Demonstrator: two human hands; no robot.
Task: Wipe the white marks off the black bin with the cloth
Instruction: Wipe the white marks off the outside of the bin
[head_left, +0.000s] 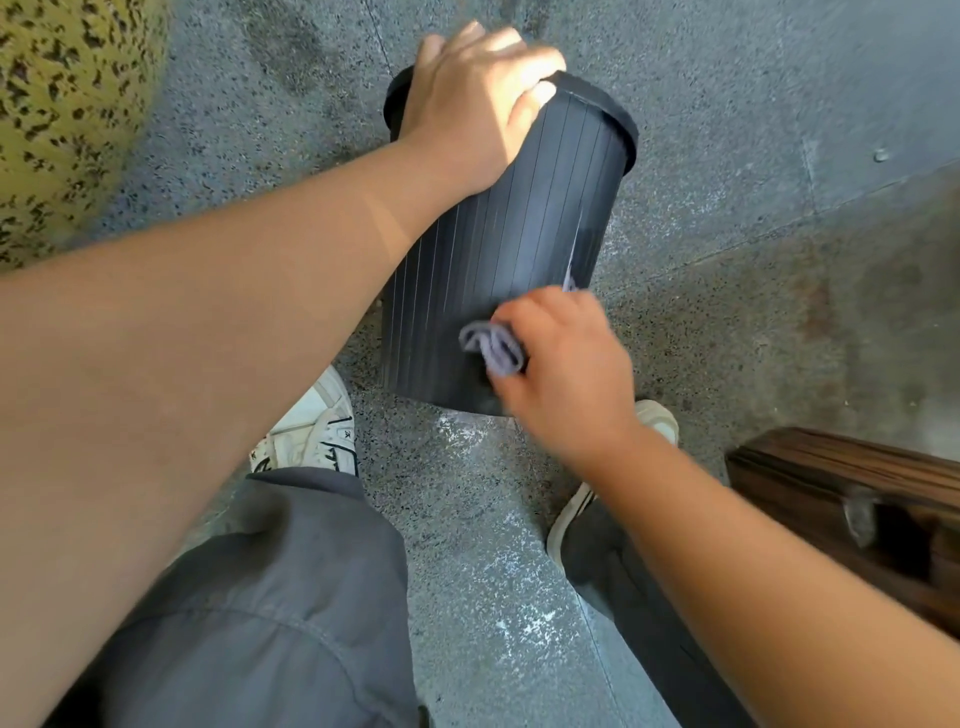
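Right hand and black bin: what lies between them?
In the head view, a bunched grey cloth lies between the right hand and the black bin, pressed against its ribbed side.

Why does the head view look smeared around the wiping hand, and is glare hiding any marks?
Head view: right hand and grey cloth are motion-blurred; sunlight bleaches the left hand at the rim; the ribbed black plastic bin has mild sheen, with one white streak visible.

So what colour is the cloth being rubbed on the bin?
Pale grey-lilac, bunched in the right hand against the black bin; the cloth shows in the head view.
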